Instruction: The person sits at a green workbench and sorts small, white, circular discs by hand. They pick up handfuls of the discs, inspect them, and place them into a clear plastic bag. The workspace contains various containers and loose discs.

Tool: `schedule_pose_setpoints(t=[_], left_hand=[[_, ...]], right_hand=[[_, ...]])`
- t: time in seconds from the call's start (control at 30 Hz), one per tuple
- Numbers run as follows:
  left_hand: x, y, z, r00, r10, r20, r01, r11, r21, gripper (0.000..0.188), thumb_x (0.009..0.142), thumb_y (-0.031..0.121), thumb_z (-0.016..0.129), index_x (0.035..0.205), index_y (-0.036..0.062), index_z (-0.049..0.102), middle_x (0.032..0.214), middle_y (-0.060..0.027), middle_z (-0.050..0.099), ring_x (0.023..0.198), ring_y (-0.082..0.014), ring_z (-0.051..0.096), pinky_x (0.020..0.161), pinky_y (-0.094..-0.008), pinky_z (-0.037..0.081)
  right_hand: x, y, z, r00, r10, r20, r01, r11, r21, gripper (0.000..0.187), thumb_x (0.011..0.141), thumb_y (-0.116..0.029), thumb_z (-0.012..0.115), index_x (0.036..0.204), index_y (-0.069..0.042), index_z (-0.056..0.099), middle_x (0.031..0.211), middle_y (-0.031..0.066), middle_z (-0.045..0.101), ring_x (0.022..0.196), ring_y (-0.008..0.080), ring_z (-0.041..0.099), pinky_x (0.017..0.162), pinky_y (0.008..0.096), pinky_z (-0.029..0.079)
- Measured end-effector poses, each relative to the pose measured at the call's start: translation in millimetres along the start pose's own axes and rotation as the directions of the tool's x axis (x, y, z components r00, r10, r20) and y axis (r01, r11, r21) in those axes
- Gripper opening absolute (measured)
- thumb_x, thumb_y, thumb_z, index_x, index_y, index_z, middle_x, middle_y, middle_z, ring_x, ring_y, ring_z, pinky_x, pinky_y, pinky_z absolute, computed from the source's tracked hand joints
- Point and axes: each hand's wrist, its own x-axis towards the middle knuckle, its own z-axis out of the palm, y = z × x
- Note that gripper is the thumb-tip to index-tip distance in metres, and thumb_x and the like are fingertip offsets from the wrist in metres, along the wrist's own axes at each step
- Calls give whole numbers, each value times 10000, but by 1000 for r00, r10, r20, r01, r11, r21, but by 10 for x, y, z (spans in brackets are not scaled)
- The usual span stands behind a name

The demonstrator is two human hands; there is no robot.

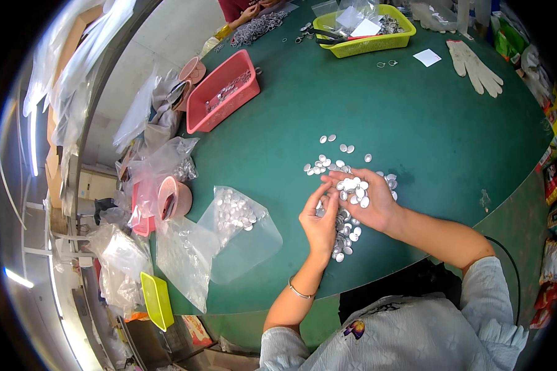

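Palm up and cupped, my right hand (377,210) holds a small heap of silver oval pieces (353,187). My left hand (319,229) is beside its fingertips, thumb and fingers pinched together. A bit of a silvery oval piece shows between the left fingers, mostly hidden by them. Under and around both hands lies a loose pile of the same flat, shiny oval pieces (346,238) on the green table (278,136). More of them are scattered just beyond my hands. To the left, a clear plastic bag (257,238) lies flat with many similar pieces inside.
A pink basket (224,93) with small metal parts stands far left; a pink cup (174,198) is nearer. At the back are a yellow-green basket (368,46), a white card (427,57) and a white glove (474,68). Another person's hands (250,11) work beside a heap of metal rings (258,28).
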Motion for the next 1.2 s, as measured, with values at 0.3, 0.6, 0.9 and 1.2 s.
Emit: schedule_pose_setpoints(t=[0.3,0.6,0.9,1.2], left_hand=[[59,-64,-65,956,288,64,-292,896,336,153,783,-30,634,935,-23,645,668,-18,493,590,-77,457,522,-206,380],[150,-123,-270,858,-298,419,507,359,-783,167,896,182,409,838,39,474,742,-46,420,500,-91,353,359,-194,242],[92,-45,-164,910,-319,264,414,703,-578,219,935,199,467,915,2,561,666,-17,459,447,-52,344,354,-176,229],[-22,-47,-23,992,35,119,-56,983,176,199,812,41,649,1001,-16,618,631,35,522,573,-18,442,491,-173,355]], right_hand=[[-7,32,11,998,51,23,-52,998,45,405,904,-203,370,1173,93,430,1210,232,495,1171,313,450,1038,397,343],[2,1,-7,999,21,23,-22,999,45,449,911,-235,401,1222,88,385,1212,220,489,1172,293,454,1047,376,329],[-1,1,-9,1000,17,-7,-17,1000,26,426,905,-244,399,1194,67,418,1214,208,493,1153,269,468,1040,371,330],[0,6,-40,1000,17,6,-17,1000,19,389,891,-239,427,1145,54,455,1184,201,507,1103,275,491,1007,387,360]])
